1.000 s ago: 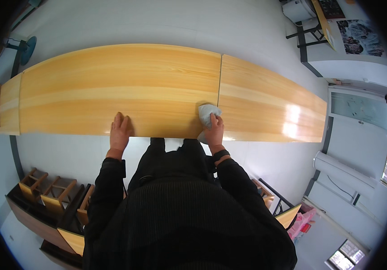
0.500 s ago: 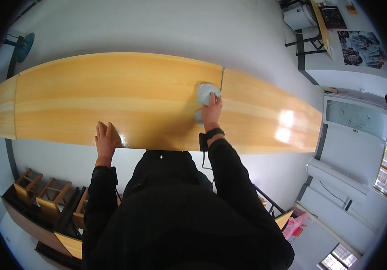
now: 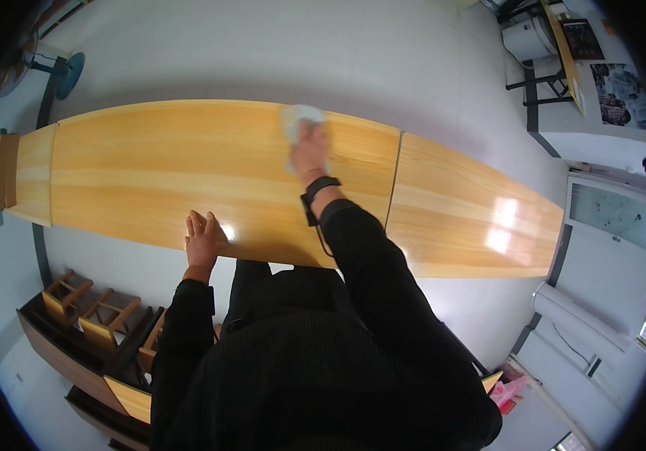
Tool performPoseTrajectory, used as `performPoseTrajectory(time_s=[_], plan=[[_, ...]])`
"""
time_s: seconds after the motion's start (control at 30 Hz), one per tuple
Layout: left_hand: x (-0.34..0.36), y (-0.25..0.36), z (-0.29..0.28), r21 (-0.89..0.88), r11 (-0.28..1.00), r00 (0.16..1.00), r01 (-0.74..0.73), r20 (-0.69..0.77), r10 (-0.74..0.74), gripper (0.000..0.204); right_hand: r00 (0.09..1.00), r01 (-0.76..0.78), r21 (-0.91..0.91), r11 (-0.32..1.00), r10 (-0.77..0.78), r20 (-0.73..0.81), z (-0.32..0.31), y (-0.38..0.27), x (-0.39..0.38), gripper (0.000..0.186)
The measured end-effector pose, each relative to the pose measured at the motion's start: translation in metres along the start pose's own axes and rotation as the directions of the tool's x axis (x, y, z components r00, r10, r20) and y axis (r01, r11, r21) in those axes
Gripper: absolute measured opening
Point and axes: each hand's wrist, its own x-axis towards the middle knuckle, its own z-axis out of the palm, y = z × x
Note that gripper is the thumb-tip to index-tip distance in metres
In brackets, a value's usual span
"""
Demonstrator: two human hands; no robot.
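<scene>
A pale grey cloth (image 3: pixel 302 115) is pressed on the far edge of the light wooden table (image 3: pixel 150 150), slightly blurred by motion. My right hand (image 3: pixel 309 150) grips it from above, arm stretched forward; part of the cloth shows beside the palm. Close to the near edge, my left hand (image 3: pixel 203 242) lies on the tabletop with its fingers stretched out, holding nothing. A dark band with a cable (image 3: pixel 318 197) sits round my right wrist.
A seam splits off the table's right section (image 3: pixel 481 203). Brown cardboard (image 3: pixel 6 171) stands at its far left end. Behind on the left are wooden stools (image 3: pixel 105 319); a teal fan (image 3: pixel 71 75) stands beyond the table. A side table (image 3: pixel 559 56) is at the far right.
My right hand has swept the cloth leftward and away from me to the table's far edge. My left hand stays on the near side of the tabletop. The whole view has shifted a little.
</scene>
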Motion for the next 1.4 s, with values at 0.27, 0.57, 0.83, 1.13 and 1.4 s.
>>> performPoseTrajectory(time_s=[0.27, 0.57, 0.83, 1.13, 1.4], plan=[[0.0, -0.019, -0.009, 0.118, 0.976, 0.982, -0.181, -0.037, 0.186, 0.083, 0.874, 0.245, 0.335, 0.91, -0.356, 0.329, -0.024, -0.076, -0.065, 0.053], [0.021, -0.097, -0.019, 0.107, 0.839, 0.842, -0.533, -0.026, 0.539, 0.062, 0.758, -0.647, -0.068, 0.76, 0.631, -0.163, -0.078, 0.114, -0.128, 0.054], [0.052, -0.142, -0.037, 0.092, 0.847, 0.849, -0.524, -0.027, 0.528, 0.071, 0.944, -0.314, 0.06, 0.948, 0.318, -0.086, -0.047, -0.03, -0.162, 0.049], [0.047, -0.12, -0.035, 0.243, 0.828, 0.85, -0.506, -0.022, 0.526, 0.088, 0.907, 0.201, 0.178, 0.963, -0.252, 0.337, -0.049, -0.134, -0.206, 0.055], [0.05, -0.118, -0.031, 0.249, 0.831, 0.859, -0.498, 0.008, 0.512, 0.098, 0.887, -0.459, -0.039, 0.888, 0.454, -0.086, -0.095, 0.047, -0.244, 0.056]])
